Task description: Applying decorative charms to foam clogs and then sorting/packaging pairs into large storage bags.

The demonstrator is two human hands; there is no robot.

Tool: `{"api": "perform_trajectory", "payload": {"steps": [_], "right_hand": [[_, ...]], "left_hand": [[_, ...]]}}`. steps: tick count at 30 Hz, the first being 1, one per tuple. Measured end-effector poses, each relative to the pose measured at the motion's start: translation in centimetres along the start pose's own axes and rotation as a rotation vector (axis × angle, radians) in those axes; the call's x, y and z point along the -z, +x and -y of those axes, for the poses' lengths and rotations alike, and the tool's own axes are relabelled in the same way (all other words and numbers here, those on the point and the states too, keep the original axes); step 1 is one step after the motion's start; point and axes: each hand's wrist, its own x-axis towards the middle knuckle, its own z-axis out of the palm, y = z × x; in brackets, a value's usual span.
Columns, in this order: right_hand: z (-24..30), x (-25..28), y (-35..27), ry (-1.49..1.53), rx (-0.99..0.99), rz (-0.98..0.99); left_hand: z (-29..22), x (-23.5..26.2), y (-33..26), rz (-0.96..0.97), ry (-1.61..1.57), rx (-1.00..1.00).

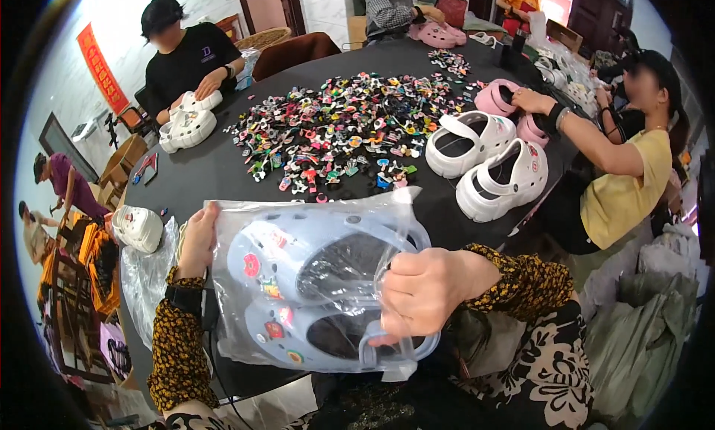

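A clear bag (pixel 230 215) of blue clogs (pixel 298 240) is gripped over the desk (pixel 205 175), its left edge by the left hand (pixel 197 240), its right by the right hand (pixel 426 290).

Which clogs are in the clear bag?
The light blue pair, in the clear bag held by the left hand and right hand. The white pair farther right stands unbagged on the table.

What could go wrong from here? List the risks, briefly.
The clear bag might tear between the left hand holding its edge and the right hand clenched at its right side. Charms on the pale blue clogs could snag the plastic. The loose charm pile looks close enough to be scattered.
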Motion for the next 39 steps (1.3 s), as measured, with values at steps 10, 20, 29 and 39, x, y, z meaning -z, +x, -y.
{"api": "perform_trajectory", "payload": {"steps": [10,20,29,39], "right_hand": [[-1.6,1.3,-1.1,-0.065,-0.082,0.133],[-2.3,5.2,-1.8,-0.106,-0.196,0.265],[-3.2,5.6,-0.9,0.011,-0.160,0.091],[-4.6,3.8,-1.8,-0.067,-0.133,0.015]], "left_hand": [[-0.8,2.6,0.5,-0.082,-0.045,-0.043],[-3.3,4.8,-1.5,-0.246,-0.063,-0.092],[-2.4,6.4,-5.0,-0.225,-0.126,0.084],[-2.2,4.7,-14.8,0.083,0.008,0.304]]}}
